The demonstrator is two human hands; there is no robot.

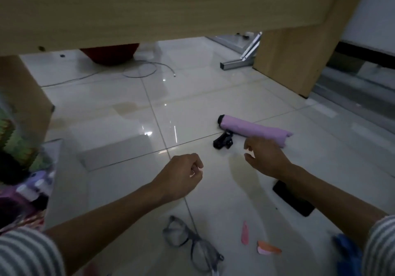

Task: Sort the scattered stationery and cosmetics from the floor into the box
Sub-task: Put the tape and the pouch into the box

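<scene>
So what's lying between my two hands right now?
Nothing but bare floor tile between your left hand and right hand, as the head view shows.

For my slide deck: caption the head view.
Right hand open beside a pink folded umbrella on the tiled floor; left hand curled.

- The floor [192, 96] is of pale tiles, very glossy and smooth, and it mirrors the light.
- The desk [171, 8] has a matt wood-grain face.
- The umbrella [256, 130] is of lilac cloth, matt and a little creased.
- The bar [237, 63] looks like bare silver metal.
- The glasses [192, 243] have a grey frame, plastic by its look.
- The box [68, 181] looks like smooth pale plastic.
- The sleeve [25, 254] is of striped cloth.
</scene>
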